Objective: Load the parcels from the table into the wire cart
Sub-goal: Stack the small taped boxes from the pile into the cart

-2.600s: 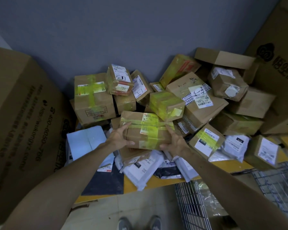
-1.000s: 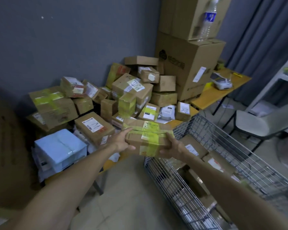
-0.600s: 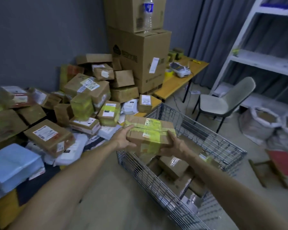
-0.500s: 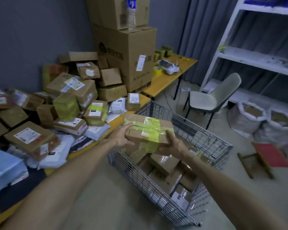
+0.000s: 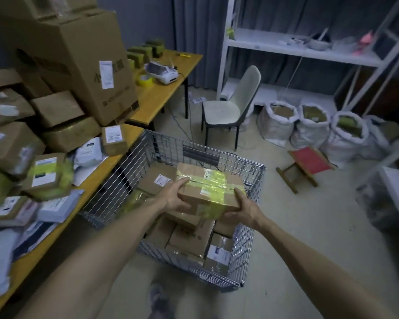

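Crowding the left of the frame, a heap of parcels (image 5: 48, 173) covered the yellow tabletop (image 5: 97, 176) below a large carton (image 5: 78, 58) at upper left. At centre, the left hand (image 5: 174, 196) gripped the left end of a brown taped parcel (image 5: 209, 189), thumb on top, fingers (image 5: 182, 181) curled round it; the right hand (image 5: 242, 209) clasped the right end likewise. The parcel sat over the wire cart (image 5: 124, 173), above boxes (image 5: 187, 238) lying inside; contact could not be told. Further right stood a pale chair (image 5: 226, 109), a red-topped stool (image 5: 306, 162) and white sacks (image 5: 309, 127).
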